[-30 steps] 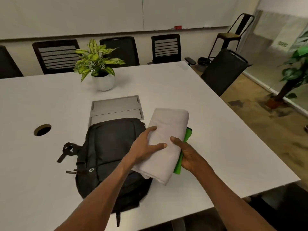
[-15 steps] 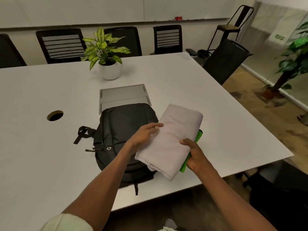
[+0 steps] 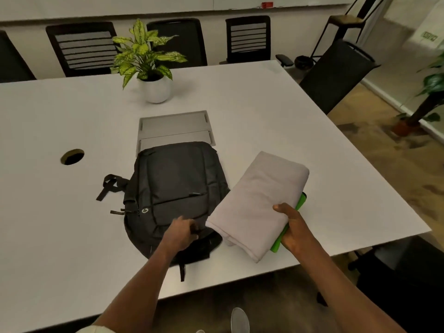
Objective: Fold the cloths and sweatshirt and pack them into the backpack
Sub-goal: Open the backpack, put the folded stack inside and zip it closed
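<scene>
Stack: folded grey sweatshirt (image 3: 258,203) over green cloth (image 3: 288,224), above the table (image 3: 72,248) edge beside the backpack (image 3: 173,188)
Handling: soft, light, floppy – likely to sag; support from below, mid-length
Right hand (image 3: 295,230): clamped on both layers
Left hand (image 3: 181,234): fingers curled at the backpack's near edge – grasp unclear
Change: 0.5 s ago both hands held the stack; now 1

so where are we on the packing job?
Folding looks done: the right hand holds a folded grey cloth stacked on a green cloth. In hand: the left hand is at the backpack, apparently going for the zipper. Left: the backpack looks shut and nothing is packed yet.
</scene>
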Tool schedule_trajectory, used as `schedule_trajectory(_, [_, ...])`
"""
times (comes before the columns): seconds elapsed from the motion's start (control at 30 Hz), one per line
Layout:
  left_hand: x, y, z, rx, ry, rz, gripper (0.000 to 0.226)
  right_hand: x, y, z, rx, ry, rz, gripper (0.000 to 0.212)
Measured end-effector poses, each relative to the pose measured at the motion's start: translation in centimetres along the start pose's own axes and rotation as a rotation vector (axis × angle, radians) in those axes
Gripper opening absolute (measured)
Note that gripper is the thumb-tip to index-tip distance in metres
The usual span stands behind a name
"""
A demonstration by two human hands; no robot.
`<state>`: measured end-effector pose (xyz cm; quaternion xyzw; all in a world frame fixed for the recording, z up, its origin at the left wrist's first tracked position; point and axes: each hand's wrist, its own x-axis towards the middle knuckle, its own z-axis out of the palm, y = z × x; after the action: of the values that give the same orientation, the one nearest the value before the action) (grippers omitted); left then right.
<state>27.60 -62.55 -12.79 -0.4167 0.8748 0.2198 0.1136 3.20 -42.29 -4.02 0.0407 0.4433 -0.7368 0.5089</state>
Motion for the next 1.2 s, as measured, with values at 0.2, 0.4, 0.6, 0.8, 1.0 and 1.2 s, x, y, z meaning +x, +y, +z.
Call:
schedule_trajectory(0.2, [-1.1, 1.5, 0.4, 0.159, 0.099, 0.03, 0.032, 0.5, -0.1, -1.1, -0.008, 0.022, 0.046, 0.061])
schedule_trajectory(0.4, [-1.1, 1.0, -0.6, 0.072, 0.264, 0.166, 0.029, 0.3, 0.3, -1.1, 0.024, 0.015, 0.068, 0.076])
schedule_trajectory(0.6, [-0.4, 1.3, -6.5, -0.119, 0.47, 0.227, 0.021, 0.1, 2.0, 0.3, 0.091, -0.056, 0.103, 0.06])
schedule_trajectory(0.8, [3.0, 1.9, -13.4, -0.254, 0.328, 0.15, 0.019, -0.2, 4.6, 4.3, 0.208, -0.242, 0.096, 0.072])
schedule_trajectory(1.0, [5.2, 2.6, -18.4, -0.371, 0.205, 0.138, 0.035, 0.5, 6.7, 8.2, 0.259, -0.353, 0.075, 0.063])
schedule_trajectory(1.2, [6.6, 2.8, -22.2, -0.442, 0.224, 0.121, 0.039, 2.1, 12.9, 8.6, 0.131, -0.075, 0.189, 0.086])
